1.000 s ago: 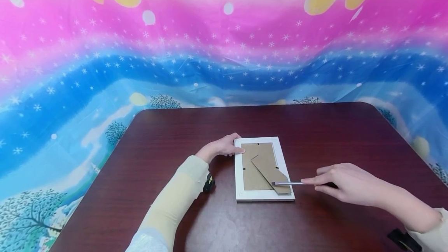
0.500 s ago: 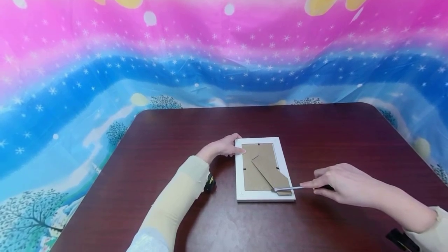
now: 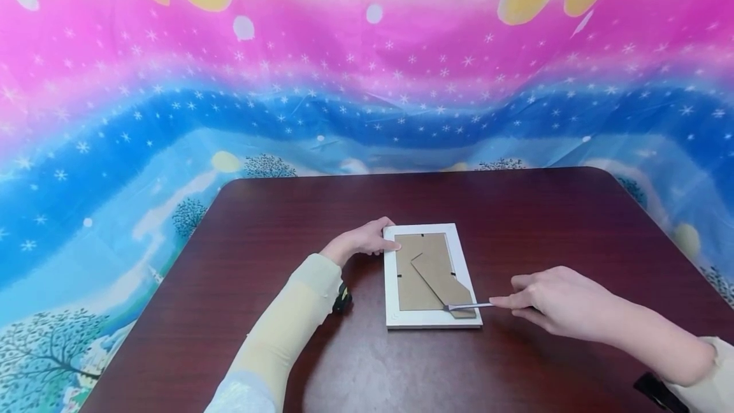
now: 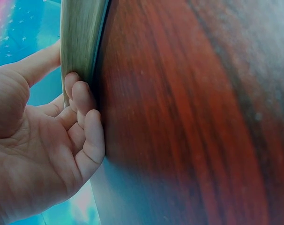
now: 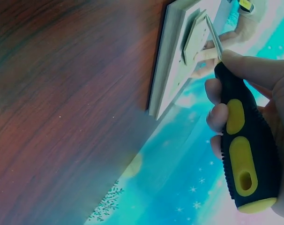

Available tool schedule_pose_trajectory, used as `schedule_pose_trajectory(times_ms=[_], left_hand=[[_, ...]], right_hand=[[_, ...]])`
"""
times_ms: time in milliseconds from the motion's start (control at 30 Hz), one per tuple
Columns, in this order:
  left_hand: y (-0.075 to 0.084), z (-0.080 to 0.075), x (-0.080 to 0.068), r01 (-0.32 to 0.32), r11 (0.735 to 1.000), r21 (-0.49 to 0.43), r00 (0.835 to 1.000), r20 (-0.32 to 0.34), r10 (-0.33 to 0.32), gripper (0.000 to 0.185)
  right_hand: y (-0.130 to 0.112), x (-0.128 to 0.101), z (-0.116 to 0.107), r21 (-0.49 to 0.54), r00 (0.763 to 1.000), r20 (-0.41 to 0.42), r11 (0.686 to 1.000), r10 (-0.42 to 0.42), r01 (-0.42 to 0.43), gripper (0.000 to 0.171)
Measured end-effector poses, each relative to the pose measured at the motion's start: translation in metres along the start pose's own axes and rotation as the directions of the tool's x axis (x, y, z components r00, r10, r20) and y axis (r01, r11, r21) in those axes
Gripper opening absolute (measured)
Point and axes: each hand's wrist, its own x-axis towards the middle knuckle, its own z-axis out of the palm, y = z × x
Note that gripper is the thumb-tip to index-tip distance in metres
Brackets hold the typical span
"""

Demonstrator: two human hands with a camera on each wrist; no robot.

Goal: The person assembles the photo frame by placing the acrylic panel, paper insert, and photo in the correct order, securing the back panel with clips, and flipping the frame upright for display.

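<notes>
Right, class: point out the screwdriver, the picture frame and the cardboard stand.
screwdriver [image 5: 240, 154], right wrist view, on its black and yellow handle.
picture frame [image 3: 390, 279], head view, on its white left border.
cardboard stand [image 3: 438, 279], head view, on the middle of the brown flap.

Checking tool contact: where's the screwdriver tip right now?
Head view: screwdriver in the right hand, tip at the cardboard stand near the picture frame's near right corner.

L hand [image 3: 362, 242]: fingers curled, gripping, arm fwd | R hand [image 3: 553, 301]: fingers wrapped, gripping, forearm angled in
</notes>
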Motion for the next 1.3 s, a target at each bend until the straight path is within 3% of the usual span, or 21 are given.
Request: schedule_pose_trajectory(times_ms=[367,900,1300], left_hand=[[0.0,0.001,-0.001,0.002,1.0,0.002,1.0,-0.003,-0.002,0.041],[0.001,0.003,-0.001,-0.023,1.0,-0.007,1.0,0.005,0.023,0.04],[0.0,0.002,-0.001,-0.003,1.0,0.013,1.0,0.0,0.003,0.041]], right_hand=[[-0.011,0.006,-0.006,-0.174,0.996,0.035,0.981,-0.079,0.084,0.044],[-0.014,0.017,-0.01,-0.142,0.991,0.128,0.988,-0.035,0.053,0.033],[-0.005,0.01,-0.002,-0.007,0.997,0.077,1.0,0.015,-0.014,0.038]])
